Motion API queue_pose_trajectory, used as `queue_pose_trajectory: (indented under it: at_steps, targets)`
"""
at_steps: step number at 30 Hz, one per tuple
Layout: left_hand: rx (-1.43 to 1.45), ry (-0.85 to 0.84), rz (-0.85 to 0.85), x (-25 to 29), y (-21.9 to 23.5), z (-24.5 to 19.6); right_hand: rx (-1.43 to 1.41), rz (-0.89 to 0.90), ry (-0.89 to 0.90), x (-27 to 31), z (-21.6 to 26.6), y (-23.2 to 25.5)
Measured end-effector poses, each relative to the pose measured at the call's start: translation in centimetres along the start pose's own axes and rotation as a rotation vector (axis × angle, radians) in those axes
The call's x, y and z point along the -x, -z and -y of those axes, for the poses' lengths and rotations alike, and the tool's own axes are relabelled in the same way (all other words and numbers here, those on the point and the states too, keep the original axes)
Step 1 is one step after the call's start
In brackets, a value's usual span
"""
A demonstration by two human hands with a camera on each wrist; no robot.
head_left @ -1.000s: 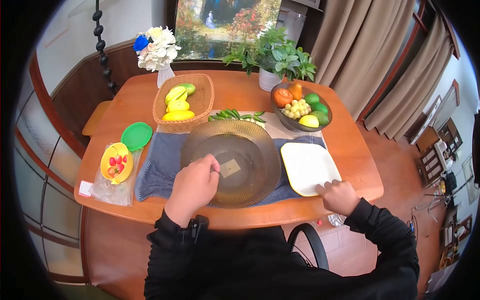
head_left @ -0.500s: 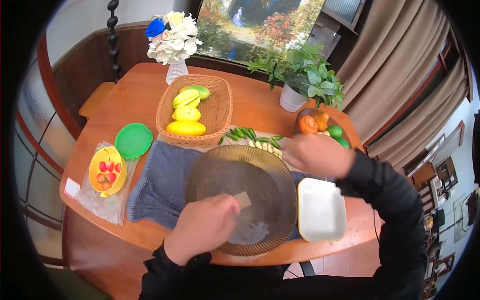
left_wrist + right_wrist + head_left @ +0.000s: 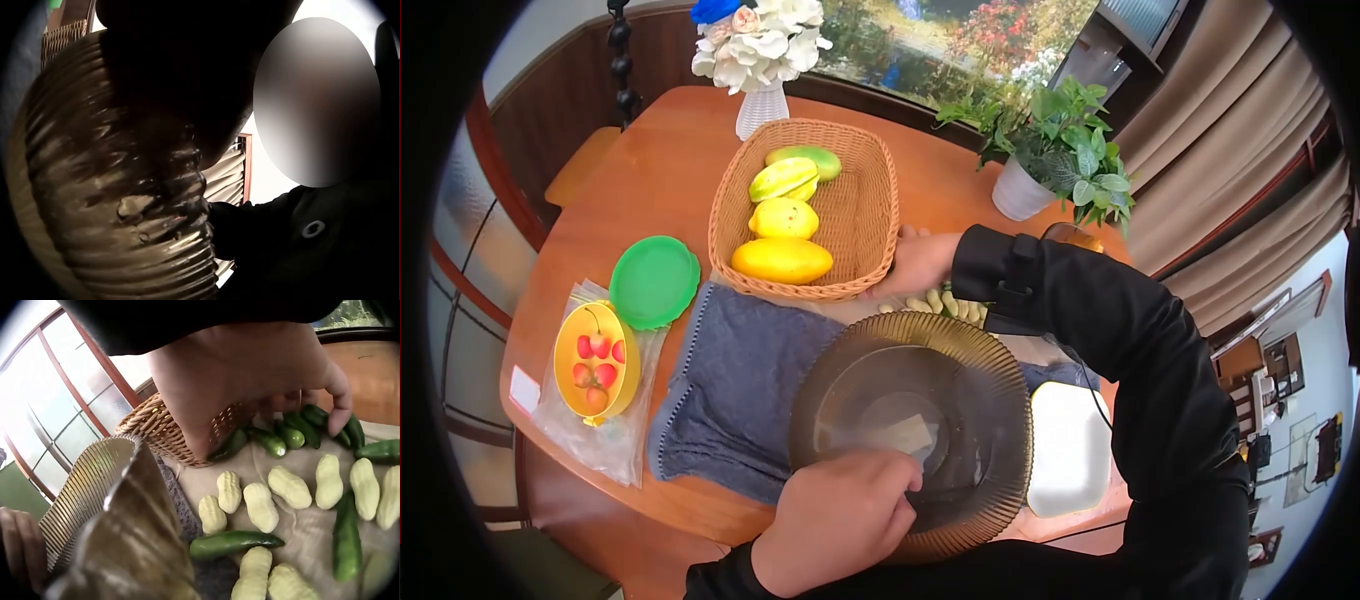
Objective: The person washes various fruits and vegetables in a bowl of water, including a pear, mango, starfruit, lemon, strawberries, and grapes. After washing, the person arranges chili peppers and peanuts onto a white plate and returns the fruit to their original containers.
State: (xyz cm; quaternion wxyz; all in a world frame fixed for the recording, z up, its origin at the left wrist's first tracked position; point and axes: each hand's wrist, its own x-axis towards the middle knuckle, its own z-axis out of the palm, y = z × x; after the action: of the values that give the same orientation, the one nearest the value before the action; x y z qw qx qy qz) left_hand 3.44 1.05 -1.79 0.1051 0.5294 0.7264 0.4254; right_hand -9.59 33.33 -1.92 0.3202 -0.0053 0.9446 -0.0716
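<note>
My left hand (image 3: 840,515) is at the near-left rim of a large ribbed amber glass bowl (image 3: 990,360), gripping it with curled fingers. In the left wrist view the bowl's ribbed wall (image 3: 131,219) fills much of the frame under the dark hand. My right hand (image 3: 250,369) reaches down beside the wicker basket (image 3: 880,170), thumb and fingers spread over a row of green chili peppers (image 3: 294,428). Its fingertips are right at the peppers. Several pale peanuts (image 3: 328,481) lie on the beige cloth, with more peppers (image 3: 237,544) among them.
The basket holds yellow and green fruit (image 3: 783,260). At left stand a yellow bowl (image 3: 632,365) of red fruit and a green lid (image 3: 655,282). A white tray (image 3: 1070,450) lies right of the glass bowl, a blue-grey towel (image 3: 740,390) left of it. Behind is a potted plant (image 3: 1025,190).
My right hand has left the white tray and crossed the glass bowl's far side to the peppers beside the basket. My left hand stays at the bowl's rim. The head view has shifted closer.
</note>
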Motion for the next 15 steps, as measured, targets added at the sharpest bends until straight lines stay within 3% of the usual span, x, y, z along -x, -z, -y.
queue_pose_trajectory:
  at_steps: [7,9,13,15]
  targets:
    - [-0.007,-0.006,-0.026,-0.4,0.3,-0.6,0.122,-0.073,0.03,-1.3,-2.1,-1.0]
    - [-0.01,0.011,0.003,-0.6,0.4,-0.7,0.107,0.088,-0.104,-1.1,-0.9,0.7]
    - [-0.052,0.02,-0.009,-0.6,0.3,-0.7,0.079,0.129,-0.074,0.6,1.6,2.2]
    - [-0.044,0.02,0.0,-0.7,0.3,-0.6,0.231,0.1,0.047,0.4,1.8,2.3]
